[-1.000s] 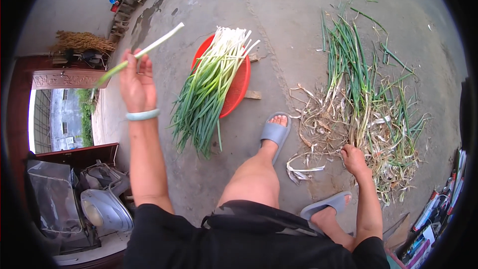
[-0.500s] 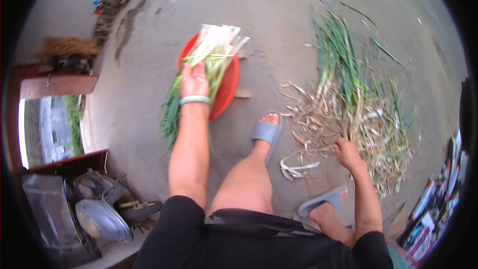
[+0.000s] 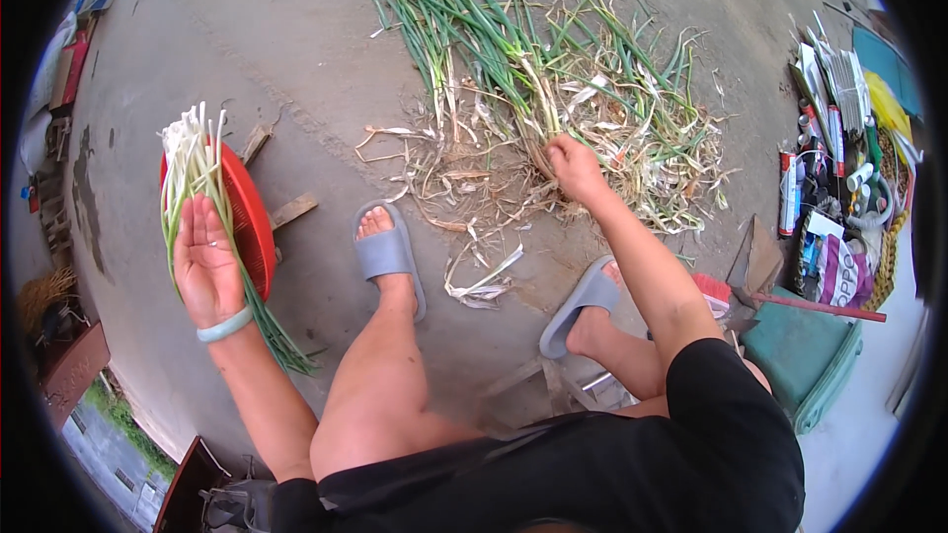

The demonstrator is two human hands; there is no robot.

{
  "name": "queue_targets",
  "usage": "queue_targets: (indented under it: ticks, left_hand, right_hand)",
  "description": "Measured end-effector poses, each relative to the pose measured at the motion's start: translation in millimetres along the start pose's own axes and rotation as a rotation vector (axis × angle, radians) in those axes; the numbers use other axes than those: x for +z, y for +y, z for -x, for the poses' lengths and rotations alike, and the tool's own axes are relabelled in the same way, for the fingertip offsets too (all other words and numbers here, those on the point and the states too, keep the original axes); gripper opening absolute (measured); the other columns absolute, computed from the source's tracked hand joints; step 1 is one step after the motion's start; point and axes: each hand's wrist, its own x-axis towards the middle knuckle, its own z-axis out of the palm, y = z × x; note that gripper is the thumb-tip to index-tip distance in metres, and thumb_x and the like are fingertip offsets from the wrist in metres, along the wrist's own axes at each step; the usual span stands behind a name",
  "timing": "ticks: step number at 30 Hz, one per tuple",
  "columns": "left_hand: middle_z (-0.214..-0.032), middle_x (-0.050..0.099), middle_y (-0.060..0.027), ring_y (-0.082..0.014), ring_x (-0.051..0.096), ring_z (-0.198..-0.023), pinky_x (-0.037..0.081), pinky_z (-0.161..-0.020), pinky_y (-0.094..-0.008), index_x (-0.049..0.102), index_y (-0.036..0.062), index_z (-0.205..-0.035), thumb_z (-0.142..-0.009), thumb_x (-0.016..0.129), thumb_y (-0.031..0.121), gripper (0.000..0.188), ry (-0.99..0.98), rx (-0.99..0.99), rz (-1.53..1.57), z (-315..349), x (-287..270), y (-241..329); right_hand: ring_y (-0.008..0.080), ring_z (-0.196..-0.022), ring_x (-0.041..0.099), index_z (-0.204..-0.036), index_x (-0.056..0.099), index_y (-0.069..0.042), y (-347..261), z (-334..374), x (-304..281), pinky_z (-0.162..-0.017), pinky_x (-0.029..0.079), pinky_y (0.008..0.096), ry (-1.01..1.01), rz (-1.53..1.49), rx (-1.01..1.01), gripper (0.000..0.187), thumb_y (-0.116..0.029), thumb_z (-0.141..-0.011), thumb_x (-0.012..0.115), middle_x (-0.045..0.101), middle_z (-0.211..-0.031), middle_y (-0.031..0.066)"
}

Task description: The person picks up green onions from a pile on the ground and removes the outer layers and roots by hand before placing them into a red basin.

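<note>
My left hand [image 3: 208, 262], a pale bangle at its wrist, is open with the palm up and fingers stretched out. It lies by the peeled spring onions [image 3: 193, 153], white ends away from me and green leaves trailing toward me. They rest on a round red plastic basket [image 3: 255, 227]. My right hand [image 3: 578, 170] is closed round the lower ends of unpeeled spring onions [image 3: 541, 104] on the floor. Their long green leaves point away from me, and the fingertips are partly hidden.
Dry skins and trimmings [image 3: 642, 168] are strewn round the bunch. My slippered feet [image 3: 387, 247] stand between basket and pile. At right are a green bin [image 3: 798, 355], a red stick [image 3: 820, 306] and assorted bags and bottles. Wood pieces [image 3: 294, 209] lie by the basket.
My view has swung right, so the basket sits farther left. My left hand has turned palm up, its fingers now plainly extended. My right hand stays at the unpeeled spring onions' lower ends.
</note>
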Motion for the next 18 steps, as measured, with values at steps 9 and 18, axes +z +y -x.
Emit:
queue_targets:
  ticks: [9,18]
  left_hand:
    - [-0.102,0.058,-0.0096,-0.015,0.056,-0.091,0.046,-0.082,-0.0273,0.049,-0.0003,-0.113,-0.089,0.048,0.015,0.029,-0.31,-0.36,-0.233,15,80,-101]
    - [-0.097,0.057,-0.009,-0.014,0.056,-0.085,0.047,-0.073,-0.0256,0.051,0.0008,-0.109,-0.086,0.053,0.015,0.027,-0.408,-0.682,-0.7,19,67,-181]
  right_hand:
    - [0.0276,-0.082,0.059,-0.104,0.057,-0.004,36,-50,13,-0.076,0.045,0.0349,-0.211,0.005,0.19,0.031,-0.018,-0.076,0.057,0.062,-0.09,0.0165]
    - [0.0186,-0.083,0.058,-0.106,0.054,-0.001,-55,-46,32,-0.076,0.045,0.03,-0.375,-0.362,0.089,0.037,-0.022,-0.076,0.06,0.062,-0.093,0.0125]
